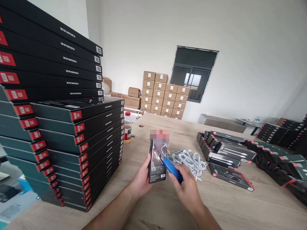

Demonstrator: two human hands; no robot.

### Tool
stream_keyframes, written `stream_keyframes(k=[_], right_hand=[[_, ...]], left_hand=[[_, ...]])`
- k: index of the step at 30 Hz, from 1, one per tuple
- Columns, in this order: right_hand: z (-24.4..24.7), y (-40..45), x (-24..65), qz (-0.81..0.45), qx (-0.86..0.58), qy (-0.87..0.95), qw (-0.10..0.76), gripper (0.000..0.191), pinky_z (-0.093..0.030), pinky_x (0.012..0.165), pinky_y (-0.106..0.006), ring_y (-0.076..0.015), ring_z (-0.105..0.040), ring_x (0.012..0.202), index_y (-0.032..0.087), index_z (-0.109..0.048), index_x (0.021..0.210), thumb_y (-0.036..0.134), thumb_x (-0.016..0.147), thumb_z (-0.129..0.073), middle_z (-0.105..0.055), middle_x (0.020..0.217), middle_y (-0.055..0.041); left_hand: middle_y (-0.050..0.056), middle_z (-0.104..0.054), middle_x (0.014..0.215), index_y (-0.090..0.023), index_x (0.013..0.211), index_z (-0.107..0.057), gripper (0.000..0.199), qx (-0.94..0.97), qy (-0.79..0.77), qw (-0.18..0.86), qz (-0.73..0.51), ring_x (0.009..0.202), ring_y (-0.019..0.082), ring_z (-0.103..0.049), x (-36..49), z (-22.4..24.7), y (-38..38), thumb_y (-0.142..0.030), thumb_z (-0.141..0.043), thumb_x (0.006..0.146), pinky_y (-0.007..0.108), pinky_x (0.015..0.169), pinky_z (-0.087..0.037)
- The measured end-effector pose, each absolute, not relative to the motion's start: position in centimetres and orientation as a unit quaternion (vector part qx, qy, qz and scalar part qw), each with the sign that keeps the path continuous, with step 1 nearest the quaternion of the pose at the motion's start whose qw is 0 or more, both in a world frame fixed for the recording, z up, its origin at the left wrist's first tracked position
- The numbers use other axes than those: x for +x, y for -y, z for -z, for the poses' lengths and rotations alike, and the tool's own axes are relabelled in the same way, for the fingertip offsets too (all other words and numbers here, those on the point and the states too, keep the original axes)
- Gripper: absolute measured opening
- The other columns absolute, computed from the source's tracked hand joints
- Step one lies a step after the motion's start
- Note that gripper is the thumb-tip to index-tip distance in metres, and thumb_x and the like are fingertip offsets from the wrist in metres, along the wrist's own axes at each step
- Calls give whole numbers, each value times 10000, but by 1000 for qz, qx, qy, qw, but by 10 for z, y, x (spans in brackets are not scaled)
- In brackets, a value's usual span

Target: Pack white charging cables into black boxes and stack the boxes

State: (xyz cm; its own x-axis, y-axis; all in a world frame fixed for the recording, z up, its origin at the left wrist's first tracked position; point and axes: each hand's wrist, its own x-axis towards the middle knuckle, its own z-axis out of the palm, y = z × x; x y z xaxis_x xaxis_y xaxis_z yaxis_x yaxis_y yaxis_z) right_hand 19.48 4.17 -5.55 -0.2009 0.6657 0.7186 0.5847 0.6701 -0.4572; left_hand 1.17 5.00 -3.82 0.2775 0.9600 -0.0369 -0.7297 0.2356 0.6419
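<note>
Upright above the table, a slim black cable box (157,166) with a printed cable picture stands in my left hand (141,177), whose fingers wrap its left side. The top of the box is blurred out. My right hand (185,185) is closed round a smooth blue hand tool (173,169) with a rounded body. Its tip meets or overlaps the face of the box; whether it touches I cannot tell, nor what kind of tool it is. Just behind my right hand lies a tangled heap of white cables (188,159) on the wooden table (172,126).
Tall stacks of flat black boxes (103,134) rise close on my left. To the right are piles of slim cable boxes (227,150) and one lying flat (231,177). A red-lidded jar (127,127) stands behind the left stack. Cardboard cartons (158,94) line the wall.
</note>
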Motion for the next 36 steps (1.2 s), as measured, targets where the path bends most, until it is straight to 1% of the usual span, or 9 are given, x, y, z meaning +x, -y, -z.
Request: stream_keyframes(k=[2, 4, 9, 14, 23, 28, 31, 36], right_hand=[[55, -43, 196, -35, -415, 752, 510, 174, -535, 706, -317, -216, -661, 800, 216, -645, 1038, 351, 973, -558, -682, 898, -58], [54, -44, 199, -36, -410, 753, 514, 175, -531, 707, -317, -215, -658, 800, 213, -642, 1044, 349, 968, -562, -680, 898, -58], [55, -42, 201, -41, -379, 790, 480, 132, -518, 699, -311, -214, -650, 800, 223, -653, 1014, 304, 942, -578, -671, 878, -52], [56, -41, 199, -46, -384, 802, 455, 117, -509, 724, -326, -217, -642, 815, 233, -643, 1020, 288, 931, -590, -663, 893, -44], [56, -40, 195, -33, -379, 810, 446, 103, -503, 700, -308, -206, -643, 791, 239, -646, 1001, 295, 927, -600, -660, 861, -27], [55, -39, 194, -39, -378, 815, 438, 78, -495, 688, -315, -213, -631, 784, 234, -643, 956, 287, 925, -595, -656, 845, -35], [55, -38, 193, -39, -381, 814, 437, 70, -491, 682, -313, -212, -626, 773, 231, -647, 936, 286, 915, -608, -655, 830, -31], [57, -38, 189, -59, -392, 801, 449, 96, -477, 655, -291, -201, -630, 754, 229, -649, 923, 309, 930, -596, -660, 826, -28]], left_hand=[[121, -772, 1112, -114, 1192, -709, 532, 268, -229, 762, -543, 1072, 257, -707, 14, 41, -50, -539, -470, 981, 346, 1014, -479], [126, -769, 1122, -112, 1203, -705, 537, 268, -221, 763, -545, 1080, 264, -705, 15, 43, -52, -545, -487, 972, 349, 1007, -485], [124, -767, 1124, -121, 1218, -694, 559, 247, -200, 741, -592, 1094, 263, -699, 10, 38, -56, -561, -441, 984, 374, 1048, -468], [121, -778, 1072, -123, 1178, -710, 566, 246, -199, 738, -596, 1081, 275, -703, 6, 33, -55, -566, -410, 992, 408, 1053, -470], [147, -779, 1030, -95, 1150, -720, 590, 263, -208, 733, -592, 1004, 285, -724, 8, 35, -53, -570, -410, 988, 419, 1013, -502], [133, -781, 1027, -122, 1152, -726, 540, 260, -202, 726, -604, 995, 277, -728, 8, 39, -55, -549, -441, 984, 407, 998, -518], [133, -781, 1035, -121, 1153, -726, 553, 265, -209, 720, -607, 978, 274, -733, 7, 39, -56, -561, -439, 981, 404, 997, -519], [139, -772, 1095, -115, 1173, -718, 556, 275, -209, 722, -599, 1064, 278, -715, 10, 38, -54, -536, -399, 1001, 412, 1052, -482]])
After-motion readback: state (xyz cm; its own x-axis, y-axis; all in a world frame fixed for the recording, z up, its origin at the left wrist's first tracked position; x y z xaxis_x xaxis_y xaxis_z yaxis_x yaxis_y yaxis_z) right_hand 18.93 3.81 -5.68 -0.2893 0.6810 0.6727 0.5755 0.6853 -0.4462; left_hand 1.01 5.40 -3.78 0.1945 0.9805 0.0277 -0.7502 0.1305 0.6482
